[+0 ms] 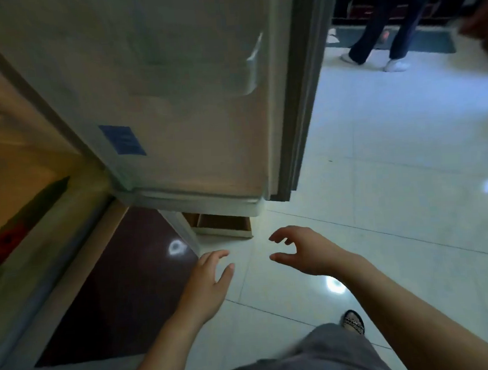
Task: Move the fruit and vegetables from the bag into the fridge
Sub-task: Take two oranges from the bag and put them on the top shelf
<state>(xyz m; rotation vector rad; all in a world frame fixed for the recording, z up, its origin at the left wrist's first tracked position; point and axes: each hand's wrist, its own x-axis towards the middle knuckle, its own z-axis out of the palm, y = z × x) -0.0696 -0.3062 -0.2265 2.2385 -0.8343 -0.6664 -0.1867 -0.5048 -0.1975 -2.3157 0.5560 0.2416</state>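
Note:
The fridge door (198,107) stands swung open in front of me, its pale inner side facing me with a blue label on it. The lit fridge interior (14,136) glows orange at the left edge; its contents are blurred. My left hand (208,281) hovers low over the floor below the door, fingers apart, holding nothing. My right hand (301,250) is just to its right, fingers curled apart and empty. No bag, fruit or vegetable is in view.
A dark lower fridge front (115,292) lies below left. White glossy floor tiles (395,204) spread to the right. Another person's legs (382,30) stand at the back right near a dark mat. My own leg and sandal (352,321) show at the bottom.

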